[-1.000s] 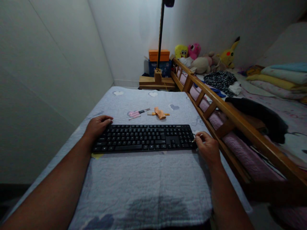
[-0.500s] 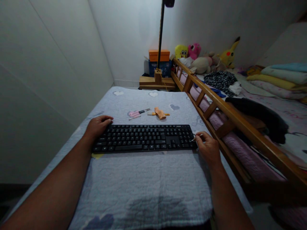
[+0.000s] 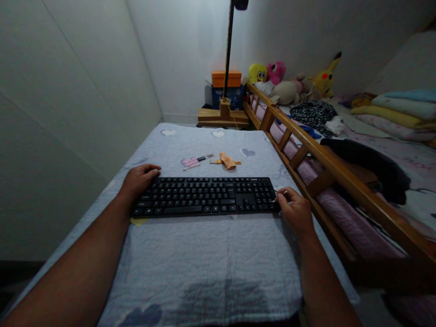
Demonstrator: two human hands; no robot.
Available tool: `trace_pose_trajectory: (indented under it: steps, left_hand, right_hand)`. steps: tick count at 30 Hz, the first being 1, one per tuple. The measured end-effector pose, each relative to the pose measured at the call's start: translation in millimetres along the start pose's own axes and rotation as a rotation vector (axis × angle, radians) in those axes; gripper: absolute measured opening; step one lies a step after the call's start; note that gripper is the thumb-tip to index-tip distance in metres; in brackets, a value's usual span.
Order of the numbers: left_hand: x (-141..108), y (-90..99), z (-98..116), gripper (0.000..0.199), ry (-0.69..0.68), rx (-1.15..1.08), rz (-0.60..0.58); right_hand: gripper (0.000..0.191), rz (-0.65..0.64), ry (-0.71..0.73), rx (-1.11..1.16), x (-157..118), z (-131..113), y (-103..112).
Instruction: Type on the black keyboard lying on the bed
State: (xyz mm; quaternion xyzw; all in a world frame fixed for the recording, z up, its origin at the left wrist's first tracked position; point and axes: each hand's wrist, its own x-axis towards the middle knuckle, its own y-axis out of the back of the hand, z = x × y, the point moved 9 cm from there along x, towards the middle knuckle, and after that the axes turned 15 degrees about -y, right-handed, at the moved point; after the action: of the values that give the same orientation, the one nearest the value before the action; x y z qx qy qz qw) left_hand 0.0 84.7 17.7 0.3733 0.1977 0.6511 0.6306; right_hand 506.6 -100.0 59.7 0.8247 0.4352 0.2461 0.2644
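A black keyboard point(image 3: 204, 196) lies flat across the cloth-covered table. My left hand point(image 3: 139, 181) rests at its left end, closed around the upper left corner. At the right end, my right hand point(image 3: 293, 206) pinches a thin white swab point(image 3: 279, 196), whose tip is at the number pad's right edge. Beyond the keyboard lie a tool with a dark and pink handle point(image 3: 197, 160), another thin white swab point(image 3: 191, 167), and an orange cloth point(image 3: 227, 161) lying over a yellow-handled tool point(image 3: 238, 162).
A wooden bed rail point(image 3: 320, 159) runs along the right side. Behind the table stand a wooden base point(image 3: 223, 117) with a black pole point(image 3: 229, 50) and an orange box point(image 3: 226, 79). Plush toys, clothes and folded quilts point(image 3: 402, 109) lie on the bed.
The swab in my right hand has shifted very slightly at the keyboard's right edge. My left hand and the keyboard stay where they were.
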Motion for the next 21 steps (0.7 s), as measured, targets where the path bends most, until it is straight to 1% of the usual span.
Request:
trace_pose_trajectory:
  steps: [4,12,18,21]
  left_hand:
    - [0.2,-0.3,-1.1,0.049,0.003,0.002,0.0]
    - [-1.7,-1.5,-0.6,0.055,0.022,-0.006,-0.015]
    - [-1.3,1.0,3.2,0.048,0.007,0.001,-0.002]
    - [-1.3,1.2,3.7,0.048,0.01,0.002,-0.001]
  right_hand:
    - [0.023,-0.008,-0.005,-0.002,-0.1,-0.7,-0.5]
    - [0.023,-0.009,-0.011,0.001,-0.6,0.0,-0.4]
    - [0.023,-0.002,-0.009,0.002,0.2,-0.9,0.6]
    - [0.023,0.006,0.0,0.004,-0.1,-1.6,1.4]
